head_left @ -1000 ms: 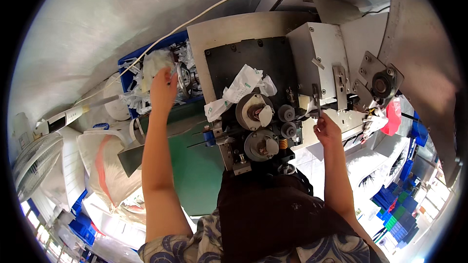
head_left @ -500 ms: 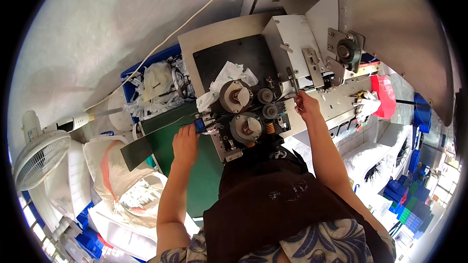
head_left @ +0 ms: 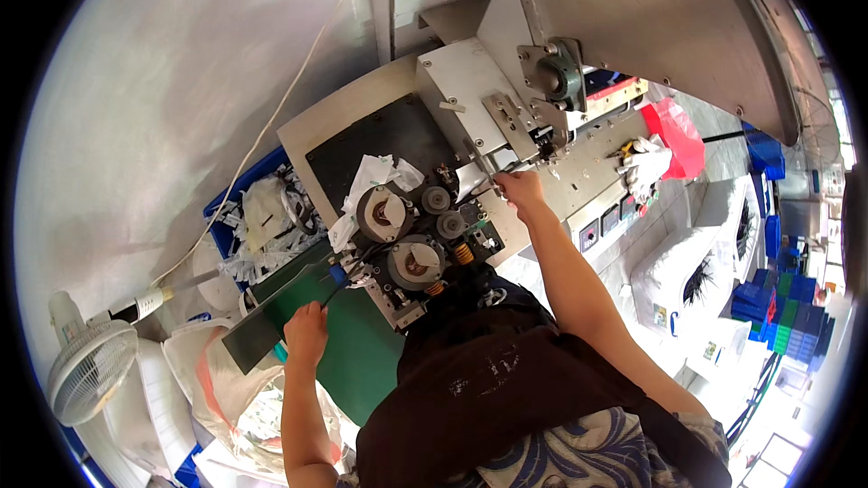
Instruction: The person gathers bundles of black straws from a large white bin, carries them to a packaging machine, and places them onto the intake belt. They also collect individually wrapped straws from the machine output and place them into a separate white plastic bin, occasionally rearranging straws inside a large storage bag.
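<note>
My left hand (head_left: 306, 334) is closed in a pinch on a thin dark strip (head_left: 333, 294), over the green surface (head_left: 357, 352). The strip runs up toward a small blue part (head_left: 337, 271) at the left end of the roller machine (head_left: 416, 262). On that machine sit two large round rollers, and two small grey wheels (head_left: 436, 200) lie beside them. At the machine's right side my right hand (head_left: 522, 192) has its fingers closed beside a slim metal bar (head_left: 481, 158). What lies between those fingertips is hidden. White crumpled paper (head_left: 372, 176) rests behind the upper roller.
A blue bin (head_left: 237, 190) of scraps stands at the left, near a white fan (head_left: 93, 370) and a plastic bag (head_left: 203, 384). To the right lie white gloves (head_left: 644, 167) and a red bag (head_left: 674, 140). A large metal panel (head_left: 651, 18) overhangs the far right.
My view has turned, shifting the machine leftward. My left hand has drawn away from the blue part, with the dark strip now showing between them. My right hand stays by the metal bar.
</note>
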`<action>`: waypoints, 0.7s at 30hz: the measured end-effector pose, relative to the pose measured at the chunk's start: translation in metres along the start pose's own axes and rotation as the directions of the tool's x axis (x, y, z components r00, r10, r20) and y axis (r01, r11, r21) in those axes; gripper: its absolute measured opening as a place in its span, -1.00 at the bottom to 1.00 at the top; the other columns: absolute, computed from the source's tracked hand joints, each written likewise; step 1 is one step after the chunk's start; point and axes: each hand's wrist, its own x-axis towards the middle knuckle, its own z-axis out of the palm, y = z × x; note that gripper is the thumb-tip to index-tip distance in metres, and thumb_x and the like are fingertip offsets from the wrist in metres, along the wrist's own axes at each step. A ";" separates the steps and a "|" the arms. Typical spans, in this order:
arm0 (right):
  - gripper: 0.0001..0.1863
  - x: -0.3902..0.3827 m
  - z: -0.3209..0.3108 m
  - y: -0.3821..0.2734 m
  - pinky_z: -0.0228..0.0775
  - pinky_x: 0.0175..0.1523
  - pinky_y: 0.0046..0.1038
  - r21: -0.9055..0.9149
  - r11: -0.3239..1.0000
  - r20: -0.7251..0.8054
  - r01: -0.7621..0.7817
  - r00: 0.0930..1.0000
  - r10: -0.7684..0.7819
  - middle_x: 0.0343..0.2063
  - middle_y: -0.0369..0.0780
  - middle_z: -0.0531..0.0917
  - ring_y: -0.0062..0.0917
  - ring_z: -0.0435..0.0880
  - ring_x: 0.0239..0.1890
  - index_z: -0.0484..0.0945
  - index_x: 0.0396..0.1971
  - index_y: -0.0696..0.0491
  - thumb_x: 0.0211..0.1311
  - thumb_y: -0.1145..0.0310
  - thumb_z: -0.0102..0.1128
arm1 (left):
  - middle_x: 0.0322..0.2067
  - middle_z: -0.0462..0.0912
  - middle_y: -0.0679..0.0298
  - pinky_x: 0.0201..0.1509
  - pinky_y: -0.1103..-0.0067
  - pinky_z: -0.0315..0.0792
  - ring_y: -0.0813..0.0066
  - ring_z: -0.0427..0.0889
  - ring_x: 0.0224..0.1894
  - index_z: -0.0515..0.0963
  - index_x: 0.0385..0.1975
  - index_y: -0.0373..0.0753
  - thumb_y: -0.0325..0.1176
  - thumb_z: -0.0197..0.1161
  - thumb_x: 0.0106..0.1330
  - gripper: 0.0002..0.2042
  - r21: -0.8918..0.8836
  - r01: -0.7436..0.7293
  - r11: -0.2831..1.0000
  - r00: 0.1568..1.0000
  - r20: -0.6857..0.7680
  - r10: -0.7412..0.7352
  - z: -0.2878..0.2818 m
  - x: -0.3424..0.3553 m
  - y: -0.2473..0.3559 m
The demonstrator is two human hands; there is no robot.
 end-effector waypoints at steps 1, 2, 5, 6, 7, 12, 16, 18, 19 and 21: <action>-0.78 0.001 -0.001 -0.003 -0.02 -0.79 -0.66 -0.015 1.000 0.035 -0.014 0.999 0.015 -0.83 -0.31 0.37 -0.70 0.24 -0.84 0.41 -0.81 0.16 -0.12 0.38 0.12 | -0.55 0.44 0.14 -0.48 0.41 0.32 0.20 0.45 -0.48 0.39 -0.45 -0.25 -0.45 -0.03 0.06 -0.91 -0.038 -0.059 0.998 0.997 -0.061 0.056 0.002 -0.004 -0.003; -0.79 0.008 0.003 0.004 0.01 -0.80 -0.65 -0.047 0.997 0.093 -0.055 0.994 0.059 -0.83 -0.32 0.36 -0.70 0.23 -0.84 0.39 -0.79 0.15 -0.08 0.40 0.07 | -0.55 0.44 0.14 -0.48 0.41 0.32 0.20 0.45 -0.48 0.39 -0.45 -0.25 -0.45 -0.03 0.06 -0.91 -0.042 -0.072 0.997 0.996 -0.055 0.069 0.003 -0.008 -0.006; -0.86 -0.012 0.013 -0.006 0.10 -0.79 -0.65 0.154 0.966 0.141 -0.209 0.972 0.188 -0.76 -0.30 0.39 -0.69 0.25 -0.82 0.39 -0.66 0.14 -0.02 0.41 0.00 | -0.54 0.44 0.12 -0.46 0.42 0.31 0.21 0.44 -0.48 0.42 -0.41 -0.25 -0.48 -0.05 0.03 -0.86 -0.047 0.037 0.998 0.997 0.066 -0.034 0.011 -0.021 -0.015; -0.83 -0.012 0.011 -0.003 0.11 -0.79 -0.66 0.096 0.979 0.196 -0.179 0.968 0.158 -0.74 -0.29 0.41 -0.68 0.27 -0.81 0.40 -0.65 0.15 -0.04 0.36 0.08 | -0.54 0.44 0.12 -0.46 0.42 0.31 0.21 0.44 -0.49 0.42 -0.43 -0.25 -0.48 -0.04 0.03 -0.87 -0.111 0.073 0.991 0.997 0.048 -0.068 0.011 -0.023 -0.013; -0.83 -0.010 0.006 -0.001 0.11 -0.79 -0.66 0.100 0.980 0.192 -0.172 0.970 0.150 -0.74 -0.29 0.41 -0.68 0.27 -0.81 0.40 -0.65 0.15 -0.04 0.36 0.08 | -0.54 0.44 0.13 -0.46 0.43 0.31 0.22 0.44 -0.49 0.42 -0.45 -0.25 -0.47 -0.04 0.03 -0.89 -0.176 0.107 0.979 0.994 0.032 -0.103 0.012 -0.024 -0.013; -0.77 0.003 -0.007 0.002 0.06 -0.79 -0.68 0.121 0.991 0.117 -0.047 0.993 0.033 -0.74 -0.27 0.42 -0.68 0.31 -0.79 0.41 -0.67 0.18 -0.12 0.34 0.21 | -0.56 0.45 0.13 -0.48 0.43 0.31 0.23 0.44 -0.51 0.43 -0.48 -0.26 -0.47 -0.04 0.05 -0.90 -0.149 0.125 0.981 0.988 0.105 -0.110 -0.003 -0.018 -0.005; -0.87 0.004 0.000 0.006 0.07 -0.77 -0.65 0.160 0.976 0.223 -0.146 0.969 0.109 -0.74 -0.28 0.41 -0.67 0.32 -0.77 0.39 -0.66 0.13 -0.08 0.42 0.11 | -0.56 0.45 0.14 -0.51 0.46 0.31 0.25 0.44 -0.54 0.44 -0.47 -0.25 -0.45 -0.02 0.06 -0.90 -0.208 0.169 0.964 0.985 0.077 -0.156 0.000 -0.020 -0.003; -0.95 -0.002 0.005 0.006 0.10 -0.76 -0.62 0.195 0.954 0.302 -0.227 0.940 0.162 -0.75 -0.29 0.40 -0.66 0.31 -0.78 0.37 -0.61 0.09 -0.05 0.47 0.01 | -0.55 0.46 0.14 -0.50 0.47 0.31 0.26 0.44 -0.53 0.44 -0.46 -0.26 -0.45 -0.02 0.06 -0.90 -0.216 0.162 0.963 0.986 0.068 -0.151 0.003 -0.025 -0.006; -0.90 -0.005 0.006 0.006 0.09 -0.76 -0.63 0.181 0.962 0.275 -0.204 0.950 0.150 -0.75 -0.30 0.40 -0.68 0.30 -0.78 0.39 -0.63 0.09 -0.08 0.42 0.09 | -0.55 0.46 0.14 -0.50 0.47 0.31 0.27 0.45 -0.53 0.44 -0.45 -0.26 -0.45 -0.01 0.07 -0.90 -0.228 0.164 0.960 0.986 0.064 -0.153 0.007 -0.028 -0.007; -0.85 -0.006 0.000 0.008 0.07 -0.76 -0.64 0.195 0.960 0.201 -0.200 0.966 0.160 -0.76 -0.32 0.40 -0.69 0.30 -0.78 0.41 -0.65 0.09 -0.11 0.37 0.17 | -0.55 0.46 0.18 -0.46 0.51 0.32 0.34 0.46 -0.50 0.44 -0.44 -0.26 -0.46 0.00 0.07 -0.90 -0.314 0.196 0.929 0.980 0.071 -0.184 0.015 -0.033 -0.012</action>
